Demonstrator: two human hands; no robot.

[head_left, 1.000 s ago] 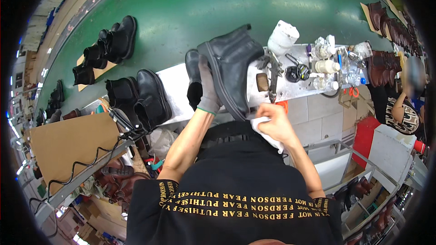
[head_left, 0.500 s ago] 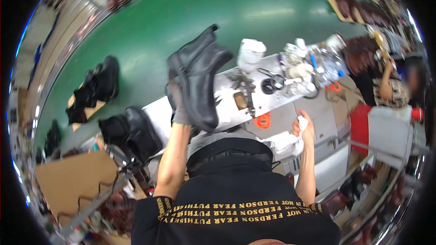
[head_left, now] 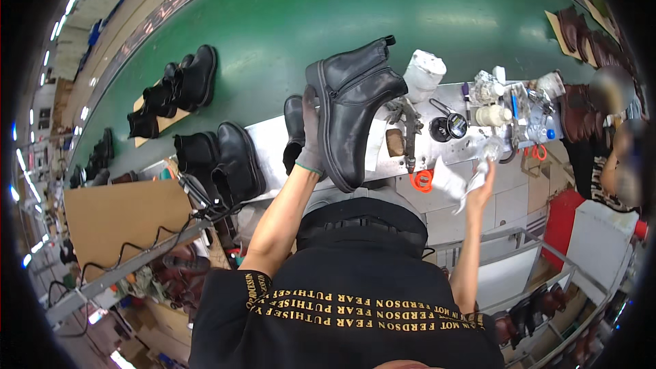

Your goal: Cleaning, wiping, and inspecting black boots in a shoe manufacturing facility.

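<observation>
A black leather ankle boot [head_left: 359, 113] is held up over the near side of the white bench [head_left: 270, 140], its toe pointing down toward me and its side facing up. My left hand [head_left: 311, 138], in a grey glove, is closed on it along the sole side; some fingers are hidden behind the boot. Another black boot [head_left: 292, 126] stands on the bench just behind that hand. Off to the right, my bare right hand [head_left: 481, 190] grips a crumpled white cloth [head_left: 452, 182], which hangs loosely beside the bench's front edge.
A white roll [head_left: 424, 75], a black jar [head_left: 447, 128], a brown block [head_left: 395, 142] and several bottles crowd the bench's right half. Black boots [head_left: 236, 160] stand at its left end. Beyond lies a green surface [head_left: 328, 7] with more boots. A co-worker [head_left: 618, 164] is at far right.
The whole view has shifted, so the bench sits further right. My left hand has turned the boot slightly, uncovering the boot behind. My right hand has raised the cloth toward the bench edge.
</observation>
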